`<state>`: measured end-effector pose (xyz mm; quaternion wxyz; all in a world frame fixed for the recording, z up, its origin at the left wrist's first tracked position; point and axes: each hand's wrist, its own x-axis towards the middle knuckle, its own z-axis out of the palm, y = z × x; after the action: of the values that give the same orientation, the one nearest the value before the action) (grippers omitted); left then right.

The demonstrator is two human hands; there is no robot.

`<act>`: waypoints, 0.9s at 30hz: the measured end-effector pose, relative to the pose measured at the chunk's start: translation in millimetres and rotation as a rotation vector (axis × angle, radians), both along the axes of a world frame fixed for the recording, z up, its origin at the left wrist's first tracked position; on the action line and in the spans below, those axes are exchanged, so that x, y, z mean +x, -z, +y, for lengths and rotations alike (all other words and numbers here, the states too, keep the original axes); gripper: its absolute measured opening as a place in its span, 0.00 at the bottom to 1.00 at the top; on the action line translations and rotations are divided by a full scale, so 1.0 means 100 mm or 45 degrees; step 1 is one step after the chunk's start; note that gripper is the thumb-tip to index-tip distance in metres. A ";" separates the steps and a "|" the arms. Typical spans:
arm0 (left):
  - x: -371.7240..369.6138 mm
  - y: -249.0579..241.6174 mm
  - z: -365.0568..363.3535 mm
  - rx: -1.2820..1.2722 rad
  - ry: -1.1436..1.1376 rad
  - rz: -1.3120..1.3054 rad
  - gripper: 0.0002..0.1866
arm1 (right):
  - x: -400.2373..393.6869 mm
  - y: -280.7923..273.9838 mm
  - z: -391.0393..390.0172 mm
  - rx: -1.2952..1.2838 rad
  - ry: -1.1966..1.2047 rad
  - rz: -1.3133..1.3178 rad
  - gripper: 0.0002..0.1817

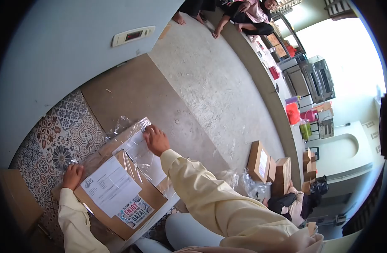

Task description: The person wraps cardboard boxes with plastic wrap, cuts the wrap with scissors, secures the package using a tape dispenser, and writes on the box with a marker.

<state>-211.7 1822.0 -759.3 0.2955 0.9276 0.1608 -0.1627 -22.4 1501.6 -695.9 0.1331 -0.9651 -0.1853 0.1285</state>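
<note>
A cardboard box (154, 201) lies in front of me, with a printed paper sheet (107, 181) and a colourful "ENJOY GAZA!" sticker (135, 211) on its top. Just behind it is another box with a white paper (134, 141) under clear plastic wrap (139, 157). At the far right corner of that plastic, my right hand (156, 140) has its fingers curled closed on the wrap. My left hand (73, 177) is closed at the left side of the boxes, where a bit of plastic shows by its fingers. What lies beneath the left fingers is partly hidden.
A white appliance (75, 46) with a small display stands at left above patterned floor tiles (71, 130). Several cardboard boxes (261, 162) and crumpled plastic (252, 185) lie at right near a seated person (292, 206). Other people (252, 17) sit along the far ledge.
</note>
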 end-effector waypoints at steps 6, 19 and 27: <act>-0.02 0.16 0.05 -0.008 0.003 0.037 0.26 | 0.06 -0.10 0.16 -0.319 0.041 -0.068 0.25; 0.05 -0.39 -0.14 0.026 -0.126 0.244 0.30 | 0.30 0.15 1.43 -0.539 -0.698 0.339 0.20; -0.03 -0.22 -0.13 0.098 -0.140 0.142 0.33 | 0.08 0.19 1.30 -0.502 -0.657 0.422 0.28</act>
<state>-214.5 1809.2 -736.8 0.2585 0.9175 0.2338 -0.1914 -14.8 1632.0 -714.8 -0.0643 -0.8598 -0.3703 0.3457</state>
